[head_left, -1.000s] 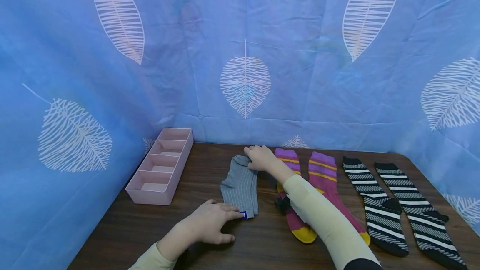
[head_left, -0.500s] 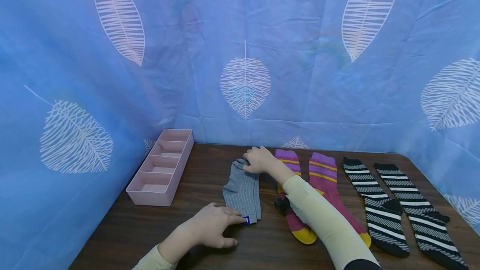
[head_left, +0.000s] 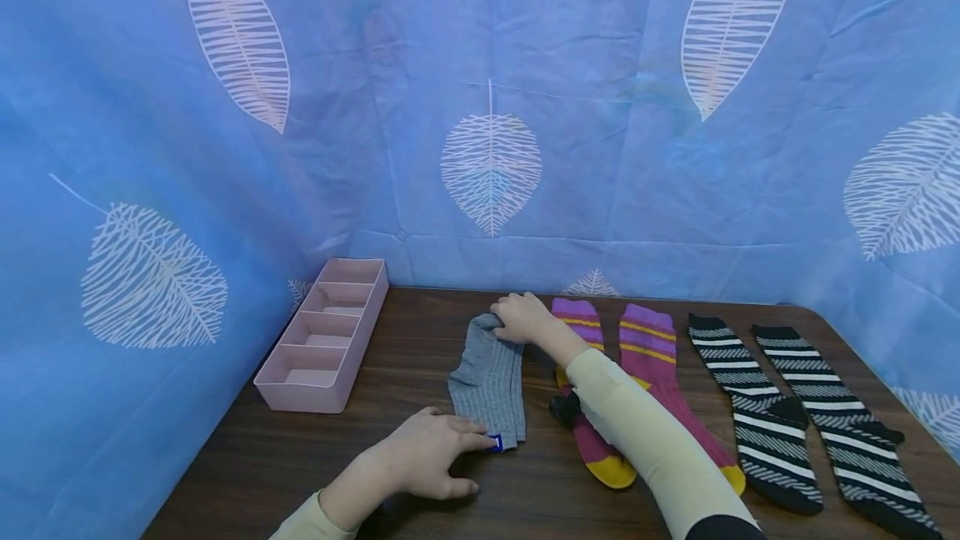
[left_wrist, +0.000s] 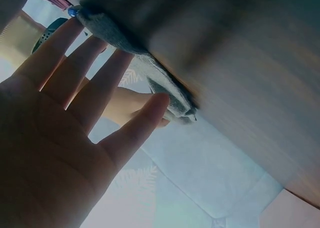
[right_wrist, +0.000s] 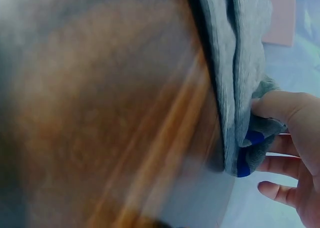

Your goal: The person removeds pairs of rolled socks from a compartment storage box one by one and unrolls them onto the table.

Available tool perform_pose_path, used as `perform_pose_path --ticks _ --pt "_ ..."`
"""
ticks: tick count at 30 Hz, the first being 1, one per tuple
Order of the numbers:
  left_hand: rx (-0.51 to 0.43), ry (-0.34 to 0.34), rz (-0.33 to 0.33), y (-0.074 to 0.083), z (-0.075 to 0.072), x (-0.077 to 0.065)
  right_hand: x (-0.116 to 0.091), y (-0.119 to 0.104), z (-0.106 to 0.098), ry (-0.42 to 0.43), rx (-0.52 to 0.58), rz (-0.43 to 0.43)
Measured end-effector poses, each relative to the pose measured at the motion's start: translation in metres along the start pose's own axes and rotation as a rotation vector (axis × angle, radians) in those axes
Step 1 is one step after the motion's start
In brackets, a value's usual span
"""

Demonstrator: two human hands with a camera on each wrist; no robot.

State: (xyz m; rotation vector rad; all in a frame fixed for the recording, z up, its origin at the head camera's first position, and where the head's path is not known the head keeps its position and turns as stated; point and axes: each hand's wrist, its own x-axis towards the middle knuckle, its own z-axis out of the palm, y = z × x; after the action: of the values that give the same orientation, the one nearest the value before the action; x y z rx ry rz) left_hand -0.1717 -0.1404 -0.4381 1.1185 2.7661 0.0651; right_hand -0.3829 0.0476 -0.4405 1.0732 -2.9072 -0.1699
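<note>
A pair of grey ribbed ankle socks (head_left: 486, 390) lies stacked on the table, one edge showing beside the other. At their far end my right hand (head_left: 522, 319) pinches the fabric; in the right wrist view the thumb (right_wrist: 275, 105) presses on the socks (right_wrist: 249, 52) near blue patches, with fingers behind. My left hand (head_left: 431, 452) touches the near end by a blue-and-white tag (head_left: 495, 443), its fingers extended. The left wrist view shows those fingers (left_wrist: 102, 90) spread and straight against the socks (left_wrist: 107, 30).
A pale pink box (head_left: 330, 348) with several compartments stands to the left. Purple-and-maroon socks with yellow stripes (head_left: 648, 348) lie under and beside the right forearm. Farther right are black-and-white striped socks (head_left: 776, 448). A blue leaf-print cloth (head_left: 600, 190) hangs behind the table.
The grey socks have shifted slightly right and nearer, and the lower one's edge now shows on the right. My left hand has moved a little right with them; my right hand stays nearly put.
</note>
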Motion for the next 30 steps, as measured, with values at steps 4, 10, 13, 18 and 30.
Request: perform_pose_path --ticks 4,10,13,18,30 --pt "0.001 -0.002 0.000 0.001 0.000 0.000 0.001 0.006 -0.002 -0.013 0.036 0.018" --pt "0.002 0.015 -0.005 0.002 0.003 0.001 0.004 0.015 -0.002 -0.022 0.046 0.031" --pt "0.009 0.029 -0.018 0.004 0.003 0.001 0.004 0.017 -0.002 -0.023 0.056 0.038" --pt "0.038 0.036 -0.085 0.011 -0.001 -0.001 -0.001 0.020 -0.003 -0.005 0.071 0.011" --pt "0.158 0.076 -0.373 0.005 -0.010 -0.009 -0.026 0.010 -0.001 0.282 -0.121 -0.286"
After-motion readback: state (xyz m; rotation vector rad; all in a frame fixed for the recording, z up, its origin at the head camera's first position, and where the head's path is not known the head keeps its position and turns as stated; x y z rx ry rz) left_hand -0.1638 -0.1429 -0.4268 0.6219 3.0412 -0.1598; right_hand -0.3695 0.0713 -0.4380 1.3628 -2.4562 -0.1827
